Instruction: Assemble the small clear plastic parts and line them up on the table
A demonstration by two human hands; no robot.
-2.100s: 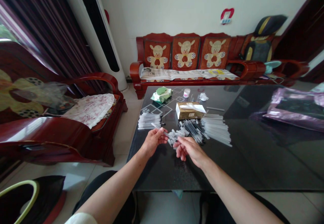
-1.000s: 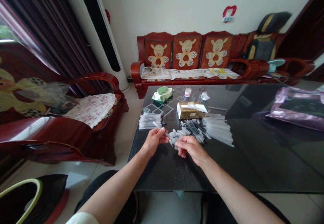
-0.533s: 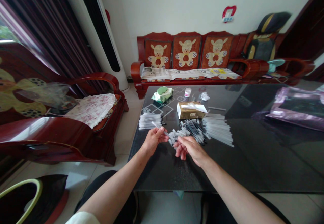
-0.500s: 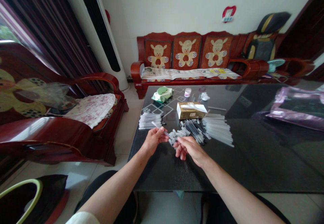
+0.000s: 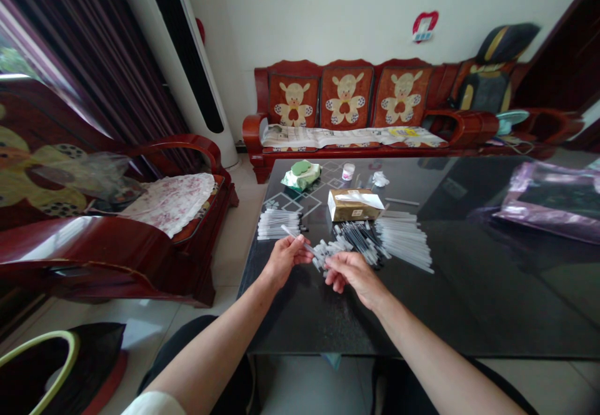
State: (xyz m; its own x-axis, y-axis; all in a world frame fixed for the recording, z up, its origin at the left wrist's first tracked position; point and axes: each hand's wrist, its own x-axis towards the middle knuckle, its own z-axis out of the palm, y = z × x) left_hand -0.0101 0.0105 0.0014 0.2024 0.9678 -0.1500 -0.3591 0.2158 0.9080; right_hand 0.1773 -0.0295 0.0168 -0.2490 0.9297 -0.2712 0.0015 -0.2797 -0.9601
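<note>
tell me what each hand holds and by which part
The left hand pinches a whitish tube around its middle. Whether the right hand holds anything cannot be told.

The left hand (image 5: 285, 260) grips a slim pale tube (image 5: 287, 232), tilted, above the black table (image 5: 473, 296). The right hand (image 5: 350, 272), fingers curled, is positioned beside a pile of short pale pieces (image 5: 323, 250); from where I stand, its contents are indeterminate. Dark thin rods (image 5: 357, 236) lie before a tissue box (image 5: 349, 212).
</note>
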